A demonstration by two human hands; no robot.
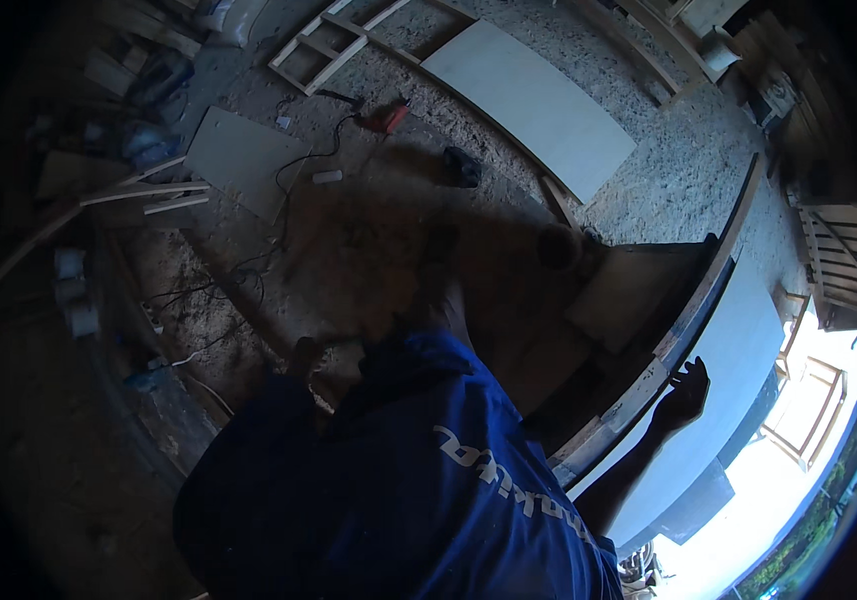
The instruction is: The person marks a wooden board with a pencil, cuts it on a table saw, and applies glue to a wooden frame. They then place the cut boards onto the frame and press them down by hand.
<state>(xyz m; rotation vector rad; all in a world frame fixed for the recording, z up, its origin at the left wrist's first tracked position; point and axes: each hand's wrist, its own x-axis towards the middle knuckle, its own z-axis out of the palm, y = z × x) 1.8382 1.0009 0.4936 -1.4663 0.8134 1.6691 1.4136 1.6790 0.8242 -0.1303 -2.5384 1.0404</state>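
My right hand [687, 392] hangs over the front of a large pale board [729, 340] on the right, fingers apart and nothing in them. Its fingertips are close to a long wooden edge strip [639, 410] beside that board; whether they touch it I cannot tell. My left hand [306, 354] is a dark shape left of my body, near the cables on the floor. Deep shadow hides its fingers and anything in them. My blue shirt [429, 430] fills the lower middle.
A red corded power tool [385, 117] lies ahead on the rough floor, its black cable [289, 200] trailing left. Beyond it are a pale sheet [539, 115] and a wooden frame [334, 55]. Another flat panel [239, 160] and loose battens [144, 192] lie left. Bright daylight enters at right.
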